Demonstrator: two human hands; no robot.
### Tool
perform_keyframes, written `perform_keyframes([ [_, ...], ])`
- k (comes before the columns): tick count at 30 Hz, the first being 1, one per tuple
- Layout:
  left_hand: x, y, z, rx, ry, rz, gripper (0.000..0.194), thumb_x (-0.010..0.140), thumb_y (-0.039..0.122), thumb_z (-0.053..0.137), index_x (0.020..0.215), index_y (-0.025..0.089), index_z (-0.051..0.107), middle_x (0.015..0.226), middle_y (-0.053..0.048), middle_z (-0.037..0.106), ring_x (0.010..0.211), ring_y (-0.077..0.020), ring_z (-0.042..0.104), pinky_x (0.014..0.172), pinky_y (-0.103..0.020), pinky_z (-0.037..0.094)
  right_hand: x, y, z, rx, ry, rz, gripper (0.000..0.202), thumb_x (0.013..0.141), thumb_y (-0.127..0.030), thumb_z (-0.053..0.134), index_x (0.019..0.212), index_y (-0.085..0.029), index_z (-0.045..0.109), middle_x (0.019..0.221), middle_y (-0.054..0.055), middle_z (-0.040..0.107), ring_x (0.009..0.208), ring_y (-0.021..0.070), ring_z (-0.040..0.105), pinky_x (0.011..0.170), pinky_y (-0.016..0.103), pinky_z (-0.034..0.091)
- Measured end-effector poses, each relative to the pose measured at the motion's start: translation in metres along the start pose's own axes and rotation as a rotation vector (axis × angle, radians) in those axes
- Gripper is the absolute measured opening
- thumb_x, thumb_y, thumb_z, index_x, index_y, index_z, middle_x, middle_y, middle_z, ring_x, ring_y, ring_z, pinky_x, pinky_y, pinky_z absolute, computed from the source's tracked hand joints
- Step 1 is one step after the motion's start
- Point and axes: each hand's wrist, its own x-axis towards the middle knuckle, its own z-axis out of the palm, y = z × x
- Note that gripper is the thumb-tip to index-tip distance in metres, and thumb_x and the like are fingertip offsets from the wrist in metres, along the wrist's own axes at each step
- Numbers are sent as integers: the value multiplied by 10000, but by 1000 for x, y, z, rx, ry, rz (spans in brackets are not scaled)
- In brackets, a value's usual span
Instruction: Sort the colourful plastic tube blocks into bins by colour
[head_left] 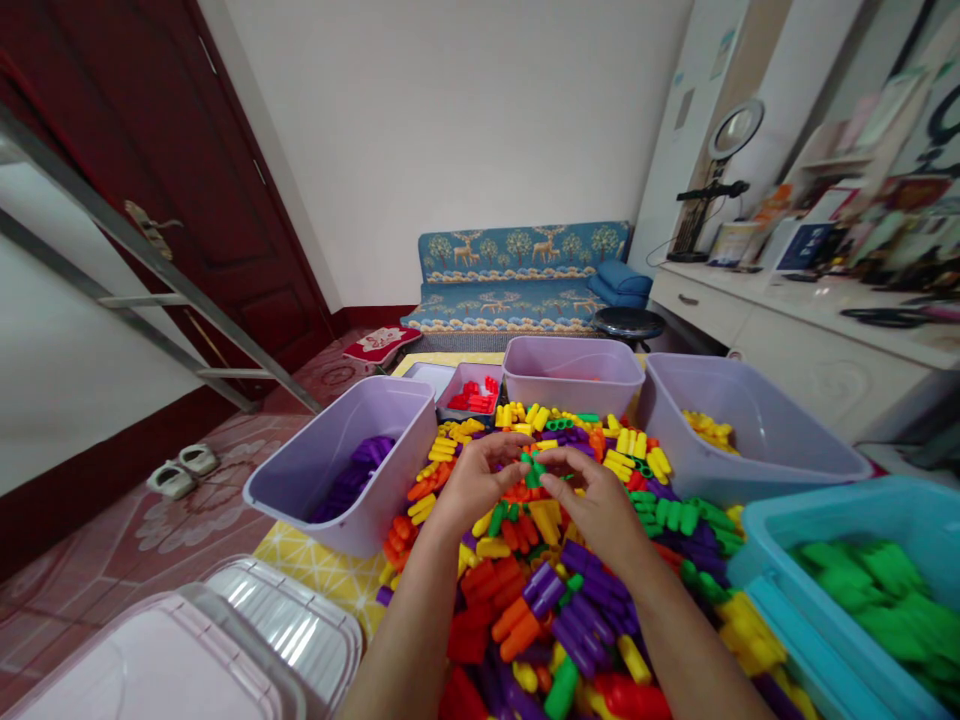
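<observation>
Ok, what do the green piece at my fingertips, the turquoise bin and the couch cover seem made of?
Green piece: probably plastic, from its solid bright colour; too small to judge finish.
Turquoise bin: likely smooth plastic, slightly glossy, given its rim's soft sheen.
Couch cover: apparently matte fabric, showing a deer-and-tree pattern without shine.

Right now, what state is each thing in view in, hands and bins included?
Left hand: fingers on green piece
Right hand: fingers on green piece
Green piece: held between both hands
Loose pieces: heaped, colours mixed
Left bin: open, purple pieces inside
Middle bin: open, contents mostly hidden
Right lavender bin: open, yellow pieces inside
Teal bin: open, green pieces inside
Small box: open, red pieces inside
Lids: off, overlapping
Door: shut
Drawer: shut
</observation>
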Motion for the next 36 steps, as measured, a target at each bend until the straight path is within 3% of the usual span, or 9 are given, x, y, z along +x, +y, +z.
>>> perform_keyframes([
  [11,1,-1,5,-62,-5,4,372,734,356,702,1024,131,640,916,-81,689,831,-167,628,753,-263,472,-3,-8,-7,115,6,112,176,757,-273,608,908,-185,621,811,22,676,705,166,639,632,276,516],
  [14,2,-6,3,97,-5,-8,366,768,359,660,1056,134,643,853,-61,675,757,-147,607,698,-248,458,-2,-18,-19,287,229,104,201,743,-310,649,889,-182,597,791,10,665,643,147,630,629,277,517],
  [17,1,-8,2,240,-23,-12,357,777,347,637,1062,133,652,793,-44,654,703,-138,581,643,-234,436,-3,-30,-32,412,629,-4,221,756,-337,647,911,-194,582,834,7,661,634,129,623,646,286,511],
  [20,-1,-6,4,338,-14,1,335,785,328,614,1054,134,661,781,-42,649,702,-141,572,643,-234,430,-6,-42,-49,465,1040,-166,189,790,-335,605,940,-230,558,956,19,654,668,126,621,674,308,504],
  [23,-2,-2,6,358,-5,3,335,791,321,600,1056,125,661,783,-45,648,701,-142,567,640,-235,427,-9,-47,-71,444,1259,-149,209,825,-379,538,996,-259,520,1159,55,623,841,190,653,683,352,504],
  [26,-2,-2,6,354,-5,1,347,792,333,598,1061,122,659,779,-45,644,699,-143,564,634,-234,425,-13,-43,-91,490,1211,15,397,927,-444,208,1212,-267,418,1449,83,394,1195,252,528,781,430,496],
  [29,-1,-5,5,360,-1,-5,348,791,341,601,1060,129,661,773,-43,643,701,-145,567,631,-235,426,-18,-37,-100,483,1062,129,595,899,-411,-87,1408,-276,189,1548,52,174,1333,246,367,873,483,463],
  [32,0,-9,2,373,5,-8,355,790,342,606,1070,130,658,787,-47,653,719,-152,579,648,-241,437,-21,-35,-97,407,1032,164,645,868,-453,-145,1451,-298,82,1560,30,113,1325,265,378,858,482,475],
  [36,0,-11,0,400,1,4,356,801,341,593,1082,132,655,843,-64,674,764,-169,603,690,-258,453,-18,-34,-85,446,1163,-10,533,910,-485,50,1380,-352,264,1516,16,261,1254,247,472,792,414,508],
])
